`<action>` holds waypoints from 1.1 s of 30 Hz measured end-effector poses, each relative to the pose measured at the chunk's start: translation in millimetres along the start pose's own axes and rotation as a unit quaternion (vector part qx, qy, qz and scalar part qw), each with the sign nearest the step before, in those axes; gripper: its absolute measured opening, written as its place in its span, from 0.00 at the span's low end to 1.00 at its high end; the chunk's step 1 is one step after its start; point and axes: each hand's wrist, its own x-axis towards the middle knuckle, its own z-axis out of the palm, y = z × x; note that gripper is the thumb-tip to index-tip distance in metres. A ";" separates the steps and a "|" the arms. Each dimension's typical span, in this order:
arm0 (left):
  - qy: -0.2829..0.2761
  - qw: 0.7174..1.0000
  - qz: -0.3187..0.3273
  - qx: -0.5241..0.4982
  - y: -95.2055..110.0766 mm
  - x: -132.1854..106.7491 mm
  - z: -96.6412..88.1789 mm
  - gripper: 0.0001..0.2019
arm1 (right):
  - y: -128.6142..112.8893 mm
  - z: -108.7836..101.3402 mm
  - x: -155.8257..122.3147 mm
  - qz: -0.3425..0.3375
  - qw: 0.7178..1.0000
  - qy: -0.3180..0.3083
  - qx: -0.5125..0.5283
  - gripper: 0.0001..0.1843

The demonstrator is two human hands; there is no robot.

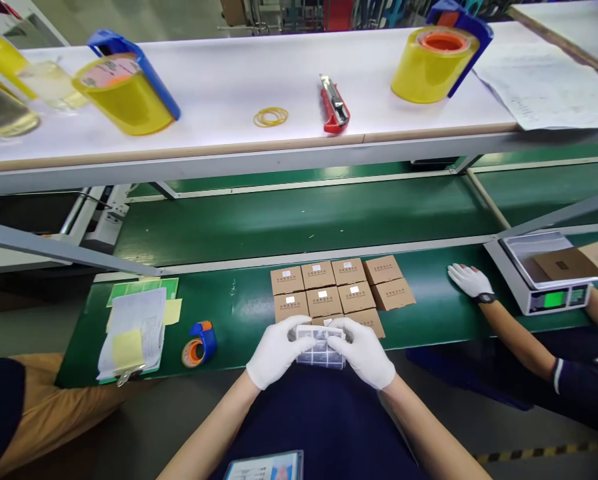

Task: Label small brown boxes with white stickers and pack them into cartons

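Left hand & right hand, both gloved, pinch a sheet of labels between them at the near edge of the green bench, just below the small cartons. Approx 8 cartons in rows; most visible tops already carry a white label, the 2 on the right look unlabelled. Co-worker's hand rests flat by a scale.

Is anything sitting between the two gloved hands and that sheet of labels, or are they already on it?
Nothing visible is in the way. The left hand and right hand both grip the sheet of labels directly, one at each end, just in front of the small cardboard boxes on the green belt.
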 end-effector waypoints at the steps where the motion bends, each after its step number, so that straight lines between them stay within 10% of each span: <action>1: -0.004 1.000 0.010 -0.006 1.2 -2.2 0.1 0.21 | -3.4 0.7 -2.3 0.000 1.000 0.001 -0.010 0.10; 23: -0.035 0.996 0.074 0.031 15.2 -24.3 -2.0 0.07 | -29.9 11.0 -8.6 0.007 0.999 -0.035 -0.006 0.03; 33: -0.013 0.992 -0.025 -0.122 -0.1 -13.9 8.7 0.11 | -22.5 14.1 -11.2 0.017 0.997 0.037 -0.062 0.07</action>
